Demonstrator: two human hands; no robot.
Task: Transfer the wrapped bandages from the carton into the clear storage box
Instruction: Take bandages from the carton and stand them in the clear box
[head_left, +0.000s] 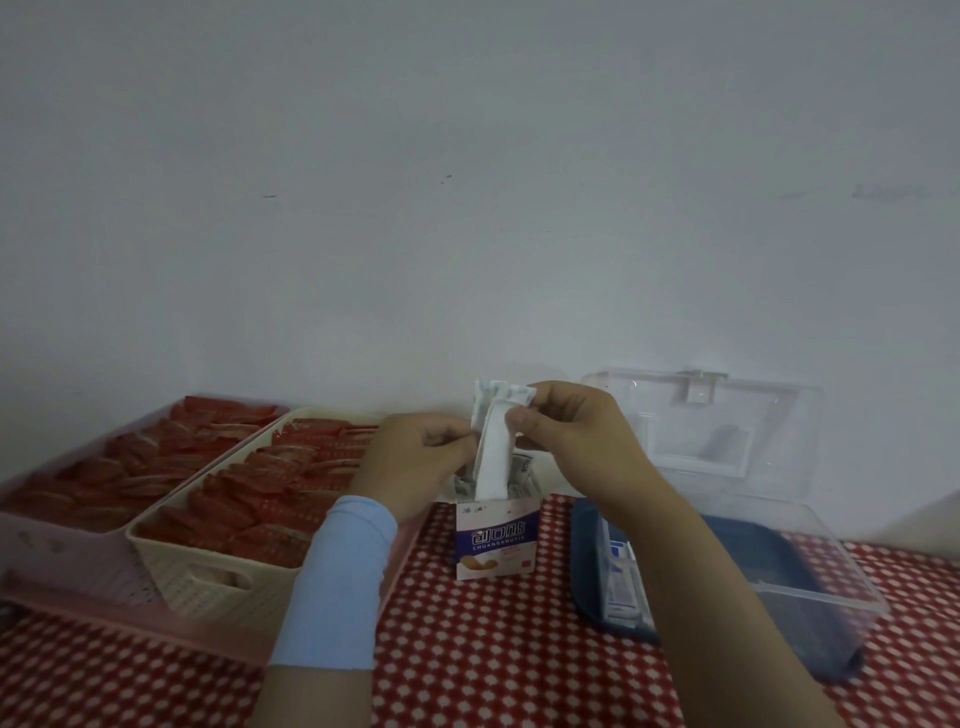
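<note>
Past your blue sleeve (337, 577), your left hand (415, 457) and right hand (571, 431) pinch the wrapped bandages (493, 452) half out of the carton (496, 540); pull straight up, then carry them right into the clear storage box (821, 597).

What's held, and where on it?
White paper-wrapped bandage strips: right hand pinches near the top, left hand pinches the left edge lower down.

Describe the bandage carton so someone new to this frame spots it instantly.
On the checked tablecloth, look between the cream basket of red packets and the clear storage box. The carton stands upright there, below the left hand and right hand. It is the only small white-and-purple box, with white wrapped bandages rising from its open top.
</note>
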